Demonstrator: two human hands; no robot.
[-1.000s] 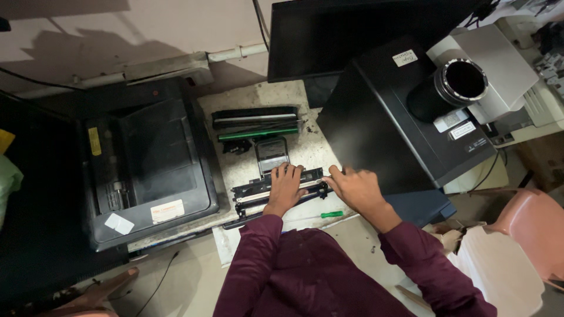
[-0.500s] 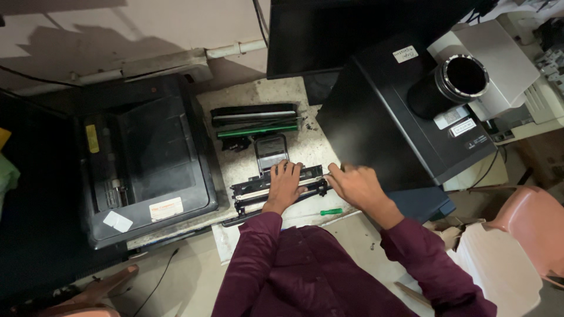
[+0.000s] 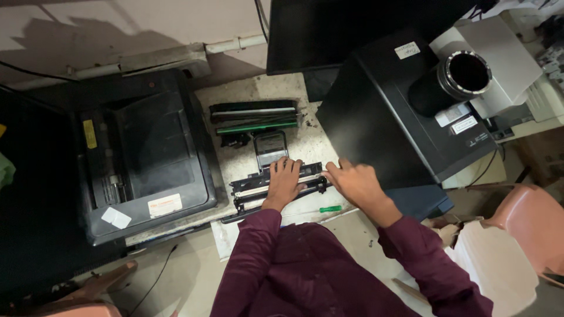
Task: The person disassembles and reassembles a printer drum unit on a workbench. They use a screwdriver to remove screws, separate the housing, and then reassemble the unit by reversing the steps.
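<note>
1. Nearest the camera, the person's maroon sleeves reach forward over the pale, stained bench (image 3: pixel 305 97).
2. A green-handled screwdriver (image 3: pixel 329 209) lies loose on the bench just in front of the hands, touched by neither.
3. The left hand (image 3: pixel 283 183) lies flat, fingers spread, pressing on top of the long black toner cartridge frame (image 3: pixel 252 191), which lies crosswise on the bench right before the person.
4. The right hand (image 3: pixel 355 183) curls loosely at the frame's right end, fingertips touching it; whether it truly grips is not clear.
5. Judging from the layout, the work looks midway: the cartridge appears already split, since a second long black section with a green strip (image 3: pixel 254 116) lies apart farther back, and a small dark rectangular part (image 3: pixel 270 144) sits between the two. Rejoining the pieces and returning them to a machine seem to remain.
6. To the left stands a black printer with its top open (image 3: pixel 147 152); to the right, a large black box-shaped machine (image 3: pixel 399 111), with a black cylinder (image 3: pixel 452 79) beyond it.
</note>
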